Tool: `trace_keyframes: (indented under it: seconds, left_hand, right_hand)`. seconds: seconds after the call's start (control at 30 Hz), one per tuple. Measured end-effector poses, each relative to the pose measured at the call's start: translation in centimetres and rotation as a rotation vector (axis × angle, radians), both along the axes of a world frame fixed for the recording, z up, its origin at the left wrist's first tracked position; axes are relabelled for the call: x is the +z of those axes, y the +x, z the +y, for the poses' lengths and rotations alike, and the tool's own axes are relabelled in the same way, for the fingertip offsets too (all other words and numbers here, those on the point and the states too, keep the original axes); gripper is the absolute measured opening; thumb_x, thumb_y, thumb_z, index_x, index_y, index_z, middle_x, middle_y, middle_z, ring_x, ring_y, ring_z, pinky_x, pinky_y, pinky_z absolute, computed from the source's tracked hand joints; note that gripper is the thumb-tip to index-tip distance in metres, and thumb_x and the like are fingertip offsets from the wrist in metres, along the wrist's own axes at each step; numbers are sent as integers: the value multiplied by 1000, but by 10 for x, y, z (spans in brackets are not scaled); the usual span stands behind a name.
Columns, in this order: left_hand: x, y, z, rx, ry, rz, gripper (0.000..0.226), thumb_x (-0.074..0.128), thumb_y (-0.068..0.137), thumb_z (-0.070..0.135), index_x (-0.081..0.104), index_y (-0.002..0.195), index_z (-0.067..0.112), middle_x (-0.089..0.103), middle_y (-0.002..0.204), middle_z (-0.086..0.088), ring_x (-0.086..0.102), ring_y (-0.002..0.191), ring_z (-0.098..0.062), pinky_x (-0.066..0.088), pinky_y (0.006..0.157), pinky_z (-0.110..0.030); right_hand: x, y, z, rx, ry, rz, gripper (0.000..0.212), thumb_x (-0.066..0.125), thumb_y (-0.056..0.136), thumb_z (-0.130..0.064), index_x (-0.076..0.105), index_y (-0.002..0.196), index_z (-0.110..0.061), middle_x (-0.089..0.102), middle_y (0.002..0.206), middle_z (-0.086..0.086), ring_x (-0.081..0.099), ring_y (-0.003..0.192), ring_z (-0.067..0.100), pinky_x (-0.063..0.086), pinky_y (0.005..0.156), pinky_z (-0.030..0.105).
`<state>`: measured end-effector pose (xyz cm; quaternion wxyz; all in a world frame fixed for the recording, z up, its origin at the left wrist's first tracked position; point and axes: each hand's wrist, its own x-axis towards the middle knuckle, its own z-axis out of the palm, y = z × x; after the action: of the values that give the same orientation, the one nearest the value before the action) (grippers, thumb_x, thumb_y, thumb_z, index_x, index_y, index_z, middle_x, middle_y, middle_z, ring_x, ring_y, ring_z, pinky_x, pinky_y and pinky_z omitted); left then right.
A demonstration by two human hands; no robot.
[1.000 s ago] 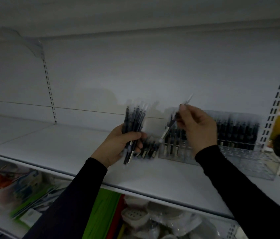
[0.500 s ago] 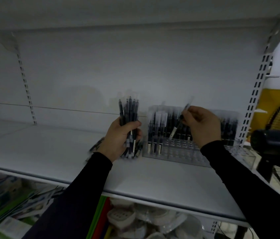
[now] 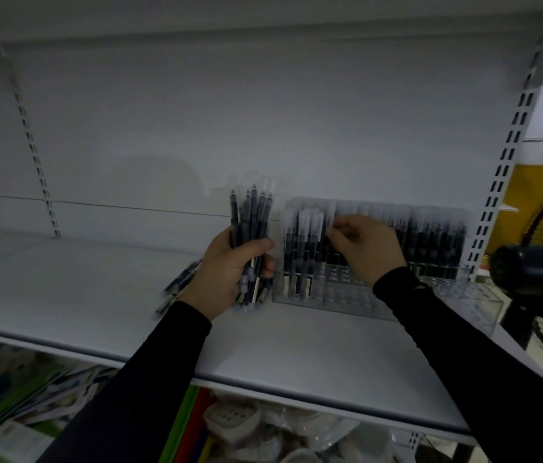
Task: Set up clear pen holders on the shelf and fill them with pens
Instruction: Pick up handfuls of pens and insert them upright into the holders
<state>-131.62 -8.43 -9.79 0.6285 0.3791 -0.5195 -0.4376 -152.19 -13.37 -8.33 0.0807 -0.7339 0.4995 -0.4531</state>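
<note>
1. Shelf (image 3: 63,289): white, flat board. Its front edge runs from the lower left up to the lower right. The wide left part is bare back to the rear wall.
2. Holder (image 3: 347,295): clear tray with a grid of slots. It stands on the right part of the shelf, near the back wall and just left of the right upright. The front rows of slots stand unfilled. A second clear holder (image 3: 477,295) sits touching or just beside its right end, close to the shelf's right edge.
3. Pens (image 3: 430,242): dark barrels with clear caps, upright in the rear rows of the holder, filling it from left to right.
4. Left hand (image 3: 230,272): fingers and thumb curled round a bundle (image 3: 250,225) of dark pens, held upright just left of the holder. The lower ends of the bundle are near the shelf surface.
5. Loose pens (image 3: 176,289): a few lie flat on the shelf behind the left wrist, blurred.
6. Right hand (image 3: 367,248): raised in front of the middle rows of the holder, fingertips pinched together at the pen tops. Whether a pen is between them cannot be told.
7. Upright (image 3: 504,168): slotted metal post at the right end of the shelf. A matching post (image 3: 36,162) stands on the back wall at left.
8. Fan (image 3: 537,269): dark motor housing and wire guard, just beyond the right edge of the shelf.
9. Lower shelf (image 3: 263,426): crowded with packaged goods beneath the front edge.
</note>
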Motion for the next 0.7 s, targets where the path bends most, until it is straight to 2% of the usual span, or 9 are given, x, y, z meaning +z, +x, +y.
trace_keyframes:
  seconds: [0.07,0.17,0.23,0.3,0.4,0.5,0.6,0.7]
  left_hand:
    - [-1,0,0,0,3,-2,14,60,92,4,59,103,-3,61,65,-14,60,51,-17,49,48,-22]
    - [-1,0,1,-5,6,-3,14,60,92,5,59,104,-3,62,65,-14,59,52,-18,49,47,-22]
    - [-2,-1,0,-4,3,-2,15,60,91,5,59,104,-3,62,65,-13,60,52,-17,50,48,-22]
    - [-3,-1,0,-14,2,6,14,60,91,4,59,103,-2,63,65,-12,61,53,-18,52,50,-24]
    - [-5,-1,-2,-39,-2,31,4,59,92,3,58,96,1,65,62,-10,62,55,-18,54,53,-26]
    - [-8,-2,-3,-77,-9,0,1,58,92,2,59,93,2,67,67,-11,63,60,-21,55,59,-30]
    - [-9,-5,-2,-158,-17,25,4,57,92,-2,60,95,-3,67,73,-13,64,64,-23,55,59,-32]
    - [-11,-8,0,-164,-38,8,9,57,91,-3,63,98,-4,69,75,-13,64,63,-23,55,58,-31]
  right_hand:
    - [-3,0,0,0,46,94,25,59,94,-25,66,114,-12,70,105,2,60,88,10,37,81,7]
    - [-5,-2,0,5,116,140,28,59,94,-30,64,118,-15,69,108,1,62,101,15,38,88,15]
    - [-4,-3,0,1,134,164,29,59,94,-31,64,118,-16,69,105,-1,62,99,14,37,87,14]
    - [-4,-6,0,10,127,106,28,62,91,-30,65,115,-15,68,99,-4,61,91,9,39,84,11]
    - [-3,-9,5,12,-1,-96,19,65,90,-28,68,104,-15,67,87,-5,62,81,9,49,81,15]
    - [-2,-2,18,92,-112,-272,10,63,91,-31,68,88,-23,68,77,-6,64,74,10,52,74,20]
    - [-2,11,31,250,-59,-326,9,63,90,-33,67,82,-30,69,71,-8,68,69,11,54,68,22]
    - [-8,22,37,345,64,-289,11,64,89,-35,70,90,-26,70,77,-7,68,72,8,54,68,21]
